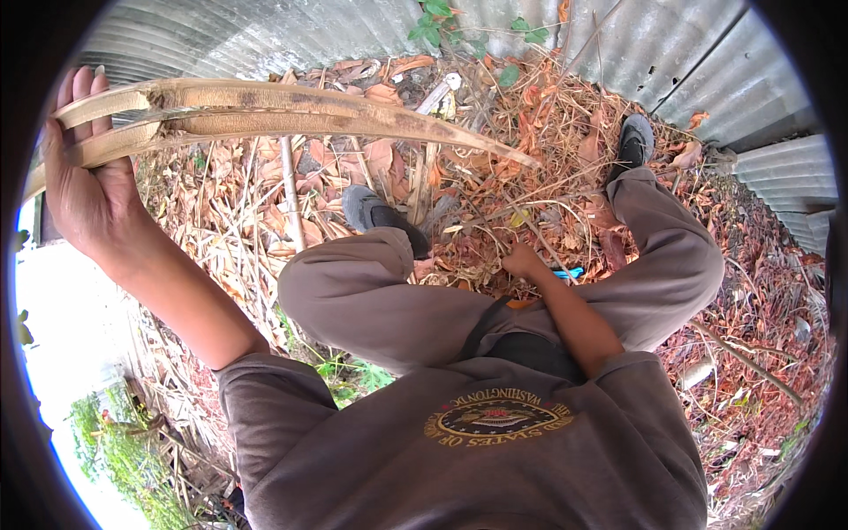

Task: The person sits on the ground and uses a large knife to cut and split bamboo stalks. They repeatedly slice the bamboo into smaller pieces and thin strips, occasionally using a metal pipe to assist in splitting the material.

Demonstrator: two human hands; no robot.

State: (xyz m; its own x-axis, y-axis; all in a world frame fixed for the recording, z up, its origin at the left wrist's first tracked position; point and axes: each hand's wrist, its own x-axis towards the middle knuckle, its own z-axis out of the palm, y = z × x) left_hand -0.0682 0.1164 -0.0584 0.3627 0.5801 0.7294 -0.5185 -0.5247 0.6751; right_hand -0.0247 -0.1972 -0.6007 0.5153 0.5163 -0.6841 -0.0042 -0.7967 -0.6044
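Observation:
At the far left, my left hand [97,181] is raised, palm toward me, holding a long, dry, pale-brown stalk [291,104]. The stalk is split lengthwise into two strips near my fingers, and it tapers to a point toward the middle of the view. It lies across my palm, with fingertips showing beyond its upper edge. My right hand [523,262] is closed, low between my legs, just above the leaf litter. Thin dry stems lie around it, and what it grips, if anything, cannot be made out. A small bright-blue object [570,273] shows next to my right wrist.
Corrugated metal sheets [291,35] wall off the far side and right. Dry leaves and twigs [556,159] cover the ground around my shoes [389,216]. A pale stick [291,190] lies left of them; another stick [746,358] is at right. Green plants [124,450] grow at lower left.

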